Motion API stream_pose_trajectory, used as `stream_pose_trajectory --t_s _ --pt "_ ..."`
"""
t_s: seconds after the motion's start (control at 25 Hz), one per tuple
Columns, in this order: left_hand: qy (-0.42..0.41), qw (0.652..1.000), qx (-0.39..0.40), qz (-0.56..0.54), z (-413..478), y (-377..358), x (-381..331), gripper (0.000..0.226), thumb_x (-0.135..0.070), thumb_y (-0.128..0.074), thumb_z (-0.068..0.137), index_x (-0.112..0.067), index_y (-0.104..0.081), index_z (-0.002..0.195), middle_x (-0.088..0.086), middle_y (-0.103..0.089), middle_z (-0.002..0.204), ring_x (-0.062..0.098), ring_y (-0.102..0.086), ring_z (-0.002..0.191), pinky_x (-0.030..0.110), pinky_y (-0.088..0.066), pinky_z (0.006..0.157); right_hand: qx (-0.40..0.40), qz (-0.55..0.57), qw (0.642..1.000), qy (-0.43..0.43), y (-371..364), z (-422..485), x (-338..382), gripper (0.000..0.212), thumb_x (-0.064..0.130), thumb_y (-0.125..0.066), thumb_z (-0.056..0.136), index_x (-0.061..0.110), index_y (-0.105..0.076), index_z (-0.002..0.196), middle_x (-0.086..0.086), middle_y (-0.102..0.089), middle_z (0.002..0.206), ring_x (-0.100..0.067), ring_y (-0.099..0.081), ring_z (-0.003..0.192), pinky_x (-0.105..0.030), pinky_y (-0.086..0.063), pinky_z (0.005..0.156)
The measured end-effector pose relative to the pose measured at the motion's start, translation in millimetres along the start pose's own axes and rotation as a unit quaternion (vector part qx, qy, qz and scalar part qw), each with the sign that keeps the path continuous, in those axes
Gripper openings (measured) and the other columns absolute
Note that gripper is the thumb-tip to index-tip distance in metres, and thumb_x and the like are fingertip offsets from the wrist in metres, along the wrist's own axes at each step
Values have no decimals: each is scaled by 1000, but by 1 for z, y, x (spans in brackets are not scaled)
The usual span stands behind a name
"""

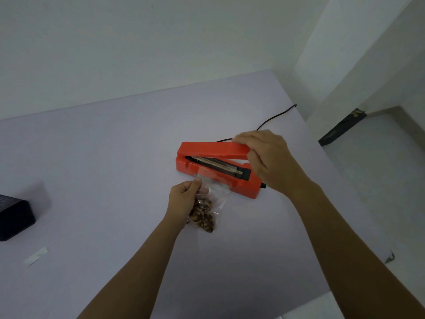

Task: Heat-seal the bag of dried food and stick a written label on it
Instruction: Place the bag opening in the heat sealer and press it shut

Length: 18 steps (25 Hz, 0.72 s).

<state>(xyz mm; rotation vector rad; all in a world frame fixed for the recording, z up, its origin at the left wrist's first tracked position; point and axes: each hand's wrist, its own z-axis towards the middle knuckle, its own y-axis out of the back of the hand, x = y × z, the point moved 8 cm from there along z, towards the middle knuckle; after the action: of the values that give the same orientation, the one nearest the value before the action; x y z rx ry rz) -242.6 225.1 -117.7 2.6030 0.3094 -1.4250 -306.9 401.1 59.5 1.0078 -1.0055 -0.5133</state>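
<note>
A red heat sealer sits in the middle of the pale table with its lid arm raised. My right hand grips the free end of that lid. A clear plastic bag of brown dried food lies just in front of the sealer. Its open top rests on the sealer's base, short of the dark sealing strip. My left hand pinches the bag's upper left edge. A white label strip lies on the table at the near left.
A black box stands at the table's left edge. The sealer's black power cord runs back to the far right corner of the table. White walls close in behind and to the right.
</note>
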Motion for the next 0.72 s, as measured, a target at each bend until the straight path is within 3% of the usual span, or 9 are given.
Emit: stream_pose_trajectory --t_s 0.12,0.36,0.72 --pt "-7 1000 -1 8 0 1 0 32 -28 -55 93 -2 -72 87 11 -74 81 23 -69 75 31 -56 67 33 38 996 -80 -19 -7 -17 52 23 -24 88 13 -46 133 -6 -51 137 -17 -40 132 -42 -28 112" --pt "-18 1000 3 0 -1 1 -4 30 -23 -54 94 1 -71 90 11 -72 79 8 -68 58 15 -51 51 44 15 985 -169 -44 -17 -39 49 34 -22 100 10 -33 141 -7 -38 148 -18 -28 140 -38 -21 117" --pt "-8 1000 4 -7 3 0 1 29 -26 -56 93 -3 -73 84 10 -74 78 18 -70 68 26 -53 63 48 -35 975 -214 -75 -27 -64 49 35 -20 100 12 -37 140 -6 -41 146 -18 -31 139 -40 -23 115"
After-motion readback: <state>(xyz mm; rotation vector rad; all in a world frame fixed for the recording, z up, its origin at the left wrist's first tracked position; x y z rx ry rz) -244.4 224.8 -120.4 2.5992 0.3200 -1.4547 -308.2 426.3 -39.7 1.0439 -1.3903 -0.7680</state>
